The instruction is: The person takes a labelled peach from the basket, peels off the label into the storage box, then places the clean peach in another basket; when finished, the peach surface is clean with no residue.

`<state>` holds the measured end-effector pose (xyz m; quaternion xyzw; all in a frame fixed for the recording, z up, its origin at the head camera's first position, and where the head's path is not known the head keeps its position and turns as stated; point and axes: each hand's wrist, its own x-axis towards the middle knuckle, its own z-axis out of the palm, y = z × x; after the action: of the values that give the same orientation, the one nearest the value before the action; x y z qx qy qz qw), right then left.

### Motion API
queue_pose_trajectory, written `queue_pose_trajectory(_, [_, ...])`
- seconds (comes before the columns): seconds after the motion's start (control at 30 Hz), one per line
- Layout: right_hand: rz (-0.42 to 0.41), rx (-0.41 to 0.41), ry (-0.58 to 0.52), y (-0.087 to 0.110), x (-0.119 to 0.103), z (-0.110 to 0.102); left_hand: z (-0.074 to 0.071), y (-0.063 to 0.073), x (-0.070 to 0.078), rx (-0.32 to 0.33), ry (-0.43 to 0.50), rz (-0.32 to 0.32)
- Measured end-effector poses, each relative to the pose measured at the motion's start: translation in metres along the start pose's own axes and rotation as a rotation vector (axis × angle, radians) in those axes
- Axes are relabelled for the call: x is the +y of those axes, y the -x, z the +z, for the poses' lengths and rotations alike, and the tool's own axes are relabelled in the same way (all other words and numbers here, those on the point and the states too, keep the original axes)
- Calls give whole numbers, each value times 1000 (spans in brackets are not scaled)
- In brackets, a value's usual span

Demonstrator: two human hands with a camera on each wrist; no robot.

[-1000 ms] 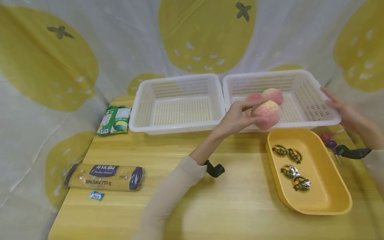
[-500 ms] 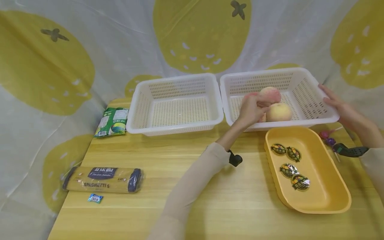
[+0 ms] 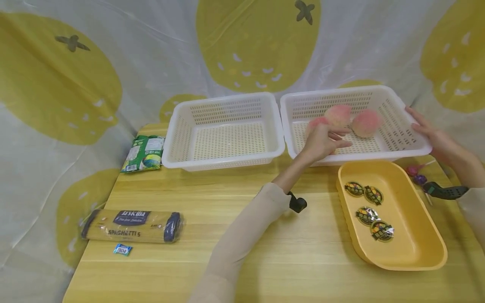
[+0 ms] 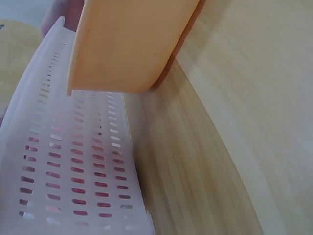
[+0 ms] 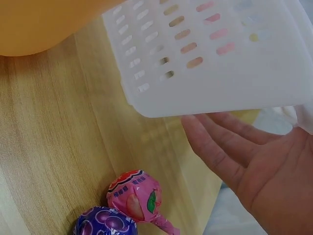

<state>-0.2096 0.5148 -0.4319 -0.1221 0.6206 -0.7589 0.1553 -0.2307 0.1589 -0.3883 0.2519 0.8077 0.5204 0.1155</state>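
My left hand (image 3: 322, 142) is inside the right white plastic basket (image 3: 411, 152), with its fingers extended and nothing held. A pink peach (image 3: 366, 123) lies just right of its fingertips. Another peach (image 3: 338, 115) is behind the fingers, and a third peach (image 3: 316, 123) is partly covered by the hand. A bit of pink also shows beneath the hand, mostly hidden. At the basket's right end, my right hand (image 3: 441, 141) rests against the outer wall. In the right wrist view that hand (image 5: 266, 169) has nearly straight fingers touching the basket's (image 5: 220, 93) side.
Left of it stands a second white basket (image 3: 223, 161). A yellow tray (image 3: 409, 252) with round stickers sits in front. Lollipops (image 3: 419, 179) lie to its right. A green packet (image 3: 144, 153), a spaghetti pack (image 3: 132, 225) and a small blue sweet (image 3: 122, 249) are on the left.
My left hand carried a peach down into the right basket and let it go; the peach now lies further right, beside the others. The right hand has stayed at the basket's end.
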Motion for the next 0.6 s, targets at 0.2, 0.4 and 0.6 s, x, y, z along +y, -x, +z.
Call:
queue_pose_trajectory(0.2, [68, 67, 216, 0, -7, -4, -14, 19, 0, 27, 28, 66])
queue_pose_trajectory(0.4, [223, 65, 697, -2, -22, -8, -48, 57, -3, 53, 12, 155])
queue_pose_trajectory(0.6, [400, 22, 952, -8, -54, 18, -108, 97, -16, 96, -93, 146])
